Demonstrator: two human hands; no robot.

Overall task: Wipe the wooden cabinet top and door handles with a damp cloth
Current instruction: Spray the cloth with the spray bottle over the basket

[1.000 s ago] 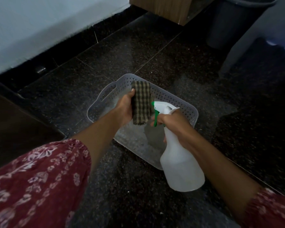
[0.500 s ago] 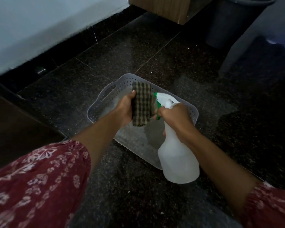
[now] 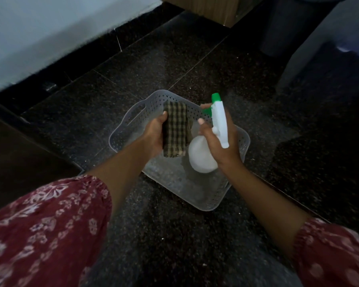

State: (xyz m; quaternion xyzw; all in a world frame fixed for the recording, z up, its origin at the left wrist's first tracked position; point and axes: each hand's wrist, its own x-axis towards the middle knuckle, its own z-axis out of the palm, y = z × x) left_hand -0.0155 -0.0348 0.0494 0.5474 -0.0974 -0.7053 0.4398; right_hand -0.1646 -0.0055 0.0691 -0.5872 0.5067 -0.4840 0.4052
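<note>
My left hand (image 3: 153,133) grips a folded green-and-tan checked cloth (image 3: 175,129), held upright over a clear perforated plastic basket (image 3: 234,191) on the dark floor. My right hand (image 3: 220,141) holds a white spray bottle (image 3: 201,156) by its neck, with the white head and green nozzle (image 3: 216,97) pointing away from me and the round body hanging toward me beside the cloth. A corner of a wooden cabinet (image 3: 211,7) shows at the top of the view; its top and handles are out of sight.
Dark speckled granite floor (image 3: 174,235) lies all around the basket. A white wall with a black skirting (image 3: 81,65) runs along the left. A dark bin (image 3: 284,25) and a grey chair leg (image 3: 307,44) stand at the top right. Dark furniture (image 3: 19,152) sits at the left.
The spray bottle has turned: its nozzle, which faced the cloth, now points away and up, and its body has swung in over the basket. The cloth has stayed where it was.
</note>
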